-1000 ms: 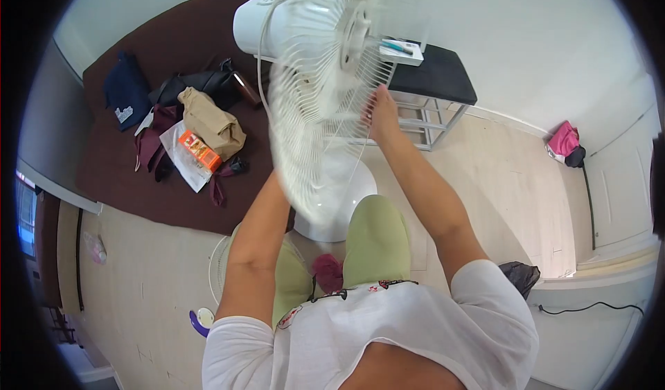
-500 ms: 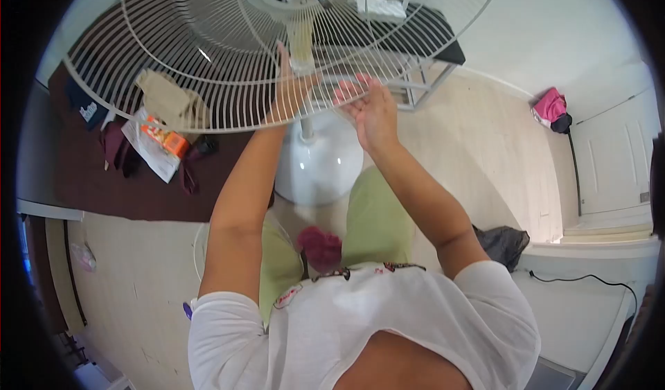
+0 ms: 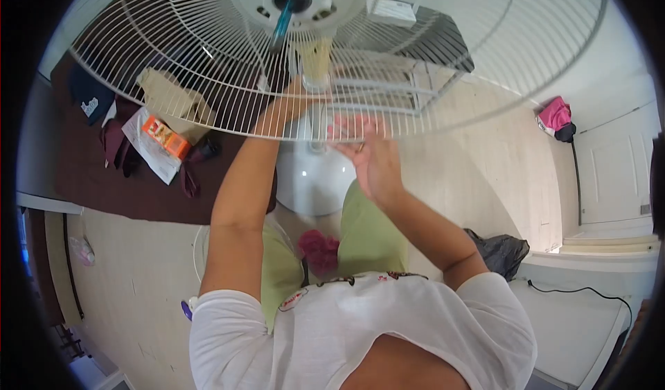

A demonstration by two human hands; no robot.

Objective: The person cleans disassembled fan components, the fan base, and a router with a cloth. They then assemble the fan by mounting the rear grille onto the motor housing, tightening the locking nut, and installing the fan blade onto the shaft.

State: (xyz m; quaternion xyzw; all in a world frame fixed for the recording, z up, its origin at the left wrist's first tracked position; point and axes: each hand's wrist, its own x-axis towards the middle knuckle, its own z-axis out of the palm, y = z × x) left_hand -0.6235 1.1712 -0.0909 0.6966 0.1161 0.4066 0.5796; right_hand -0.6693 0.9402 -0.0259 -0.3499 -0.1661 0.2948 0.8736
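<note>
A white pedestal fan stands before me, its wire rear grille [image 3: 208,128] facing up toward me without blades. At its centre is a white motor housing [image 3: 339,2] with a teal-sleeved shaft [image 3: 282,26]. Below the housing, my left hand [image 3: 298,98] is seen through the wires, closed around the stand's neck [image 3: 316,64]; some fingers are hidden. My right hand [image 3: 376,161] is at the grille's lower rim, fingers spread and partly behind the wires; firm contact cannot be made out. The round white base [image 3: 315,182] rests on the floor near my knees.
On a brown-covered surface [image 3: 228,196] at left lie a beige bag [image 3: 173,99], an orange box [image 3: 166,138], papers and dark straps. A black-topped metal-framed table [image 3: 443,43] stands behind the fan. A black plastic bag [image 3: 502,255] and a pink bundle [image 3: 555,116] are at right.
The grille and motor housing have swung closer and to the right, with the shaft now fully in view. My right hand has dropped slightly; the left stays by the neck.
</note>
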